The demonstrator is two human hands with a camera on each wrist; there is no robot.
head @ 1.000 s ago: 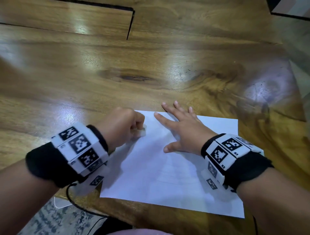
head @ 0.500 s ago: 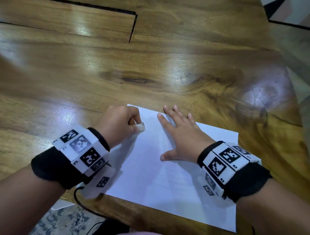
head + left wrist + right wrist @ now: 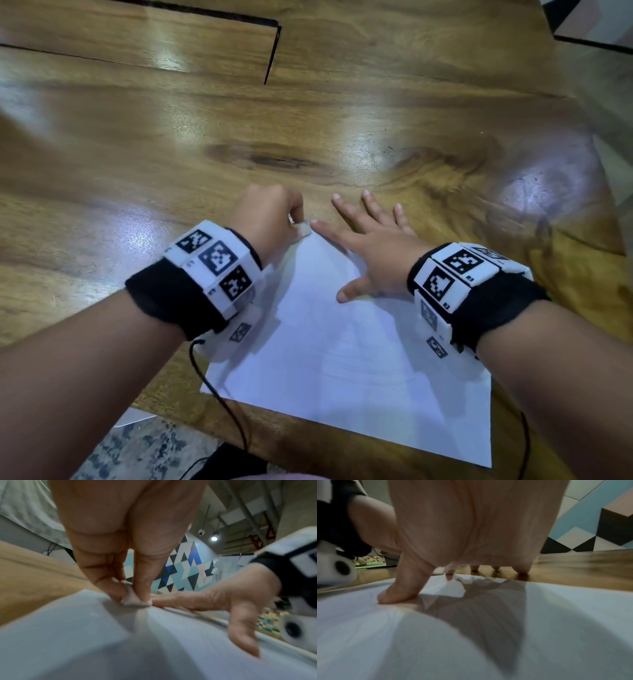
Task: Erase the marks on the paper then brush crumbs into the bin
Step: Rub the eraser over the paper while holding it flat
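Observation:
A white sheet of paper (image 3: pixel 359 370) lies on the wooden table (image 3: pixel 308 130), turned at a slant, with only faint lines on it. My left hand (image 3: pixel 274 216) pinches a small white eraser (image 3: pixel 304 229) at the paper's far corner; the left wrist view shows the eraser (image 3: pixel 132 599) held between thumb and fingertips, touching the paper (image 3: pixel 154 642). My right hand (image 3: pixel 373 246) lies flat with fingers spread, its thumb and palm on the paper (image 3: pixel 488 635) and its fingertips (image 3: pixel 523 569) on the bare wood beyond the edge. No bin is in view.
The table's near edge (image 3: pixel 274 431) runs just below the paper, with patterned floor (image 3: pixel 137 452) beneath it. A black cable (image 3: pixel 219 394) hangs from my left wrist band. A dark seam (image 3: pixel 272 54) cuts the tabletop at the far side.
The paper has swung and slid toward me, so it now lies more slanted. My left hand with the eraser has moved up to the far corner. My right hand stays flat on the sheet.

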